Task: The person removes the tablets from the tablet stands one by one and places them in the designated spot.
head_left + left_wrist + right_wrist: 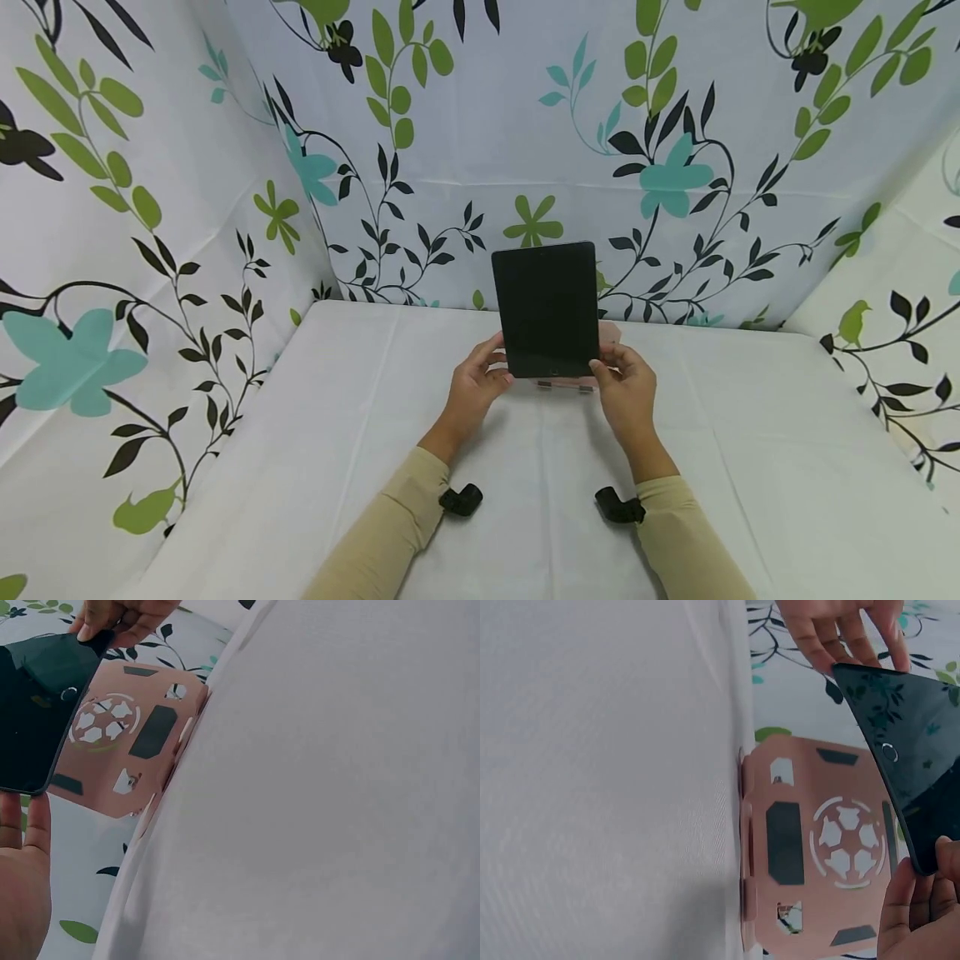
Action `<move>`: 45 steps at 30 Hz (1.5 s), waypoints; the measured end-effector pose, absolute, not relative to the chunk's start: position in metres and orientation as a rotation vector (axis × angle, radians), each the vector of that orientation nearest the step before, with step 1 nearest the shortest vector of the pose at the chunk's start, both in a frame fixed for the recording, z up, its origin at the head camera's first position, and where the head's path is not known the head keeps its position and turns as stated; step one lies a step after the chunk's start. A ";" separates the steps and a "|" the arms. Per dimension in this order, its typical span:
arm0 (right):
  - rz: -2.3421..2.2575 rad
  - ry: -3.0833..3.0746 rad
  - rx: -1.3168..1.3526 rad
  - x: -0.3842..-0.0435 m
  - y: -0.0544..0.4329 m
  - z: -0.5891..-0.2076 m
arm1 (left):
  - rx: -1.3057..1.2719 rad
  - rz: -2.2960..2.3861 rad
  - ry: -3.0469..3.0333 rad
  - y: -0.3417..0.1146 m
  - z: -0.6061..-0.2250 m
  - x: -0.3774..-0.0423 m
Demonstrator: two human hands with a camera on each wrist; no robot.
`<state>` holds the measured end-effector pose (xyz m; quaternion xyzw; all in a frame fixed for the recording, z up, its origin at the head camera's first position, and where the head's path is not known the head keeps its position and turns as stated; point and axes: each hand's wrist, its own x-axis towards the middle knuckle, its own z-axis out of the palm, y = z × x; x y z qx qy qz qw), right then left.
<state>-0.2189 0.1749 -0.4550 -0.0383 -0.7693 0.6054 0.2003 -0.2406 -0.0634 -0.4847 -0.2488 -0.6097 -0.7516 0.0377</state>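
Observation:
Both hands hold a black tablet [547,310] up by its sides, its dark glossy screen facing me. The left hand [468,390] grips the lower left edge, with the thumb near the bottom corner. At the lower right corner, the right hand [628,390] pinches the tablet, thumb on the front and fingers behind. Behind the tablet is a pink stand [819,780] with dark grey pads and a round, football-like cutout pattern. The tablet hides most of the stand in the head view; both wrist views show a gap between the two.
A white cloth covers the table [375,467]. Leaf-patterned fabric [480,150] hangs at the back and both sides. Small black devices [461,500] are worn on both wrists over beige sleeves [386,525].

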 end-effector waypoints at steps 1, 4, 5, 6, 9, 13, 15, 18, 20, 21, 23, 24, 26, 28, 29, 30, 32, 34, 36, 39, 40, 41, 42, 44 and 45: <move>1.692 -2.142 -0.101 -0.218 0.173 -0.454 | -0.755 -2.293 -1.860 -0.065 -0.484 -0.241; 1.707 -2.124 -0.069 -0.216 0.167 -0.453 | -0.724 -2.239 -1.819 -0.070 -0.482 -0.242; 1.717 -2.122 -0.055 -0.215 0.166 -0.453 | -0.707 -2.211 -1.810 -0.072 -0.481 -0.242; 1.733 -2.113 -0.034 -0.215 0.163 -0.453 | -0.692 -2.189 -1.799 -0.074 -0.481 -0.242; 1.770 -2.095 0.023 -0.212 0.158 -0.452 | -0.650 -2.157 -1.753 -0.079 -0.480 -0.242; 1.783 -2.051 0.061 -0.210 0.152 -0.452 | -0.637 -2.181 -1.689 -0.084 -0.480 -0.244; 1.798 -2.010 0.076 -0.210 0.150 -0.452 | -0.636 -2.189 -1.669 -0.085 -0.480 -0.245; 1.858 -1.946 0.113 -0.210 0.148 -0.455 | -0.655 -2.173 -1.657 -0.089 -0.480 -0.247; 1.897 -1.922 0.137 -0.209 0.146 -0.456 | -0.673 -2.167 -1.648 -0.092 -0.481 -0.248; 1.911 -1.917 0.147 -0.209 0.145 -0.457 | -0.684 -2.164 -1.646 -0.094 -0.481 -0.249; 1.921 -1.925 0.166 -0.208 0.143 -0.458 | -0.704 -2.173 -1.639 -0.098 -0.482 -0.251; 1.924 -1.928 0.176 -0.208 0.142 -0.458 | -0.712 -2.175 -1.639 -0.101 -0.483 -0.252; 1.919 -1.958 0.181 -0.207 0.139 -0.459 | -0.725 -2.183 -1.638 -0.107 -0.482 -0.253; 1.935 -1.980 0.190 -0.206 0.136 -0.461 | -0.730 -2.187 -1.634 -0.113 -0.482 -0.253; 1.947 -1.990 0.196 -0.206 0.134 -0.462 | -0.726 -2.187 -1.636 -0.116 -0.482 -0.253; 1.961 -1.995 0.203 -0.206 0.132 -0.463 | -0.719 -2.186 -1.638 -0.120 -0.482 -0.253; 1.990 -1.998 0.214 -0.206 0.128 -0.466 | -0.701 -2.189 -1.650 -0.125 -0.482 -0.253; 2.022 -1.988 0.228 -0.206 0.125 -0.468 | -0.669 -2.190 -1.671 -0.129 -0.483 -0.253; 2.057 -1.985 0.239 -0.205 0.122 -0.470 | -0.640 -2.200 -1.681 -0.132 -0.485 -0.253; 2.104 -2.019 0.242 -0.205 0.117 -0.472 | -0.610 -2.217 -1.664 -0.136 -0.489 -0.254; 2.109 -2.044 0.242 -0.204 0.116 -0.472 | -0.606 -2.221 -1.655 -0.137 -0.491 -0.254; 2.114 -2.069 0.240 -0.204 0.116 -0.473 | -0.602 -2.226 -1.650 -0.138 -0.492 -0.254; 2.122 -2.088 0.240 -0.204 0.115 -0.473 | -0.595 -2.229 -1.648 -0.139 -0.493 -0.254; 2.132 -2.133 0.241 -0.203 0.116 -0.473 | -0.568 -2.239 -1.647 -0.140 -0.496 -0.254; 2.140 -2.151 0.249 -0.203 0.116 -0.474 | -0.544 -2.246 -1.652 -0.140 -0.496 -0.253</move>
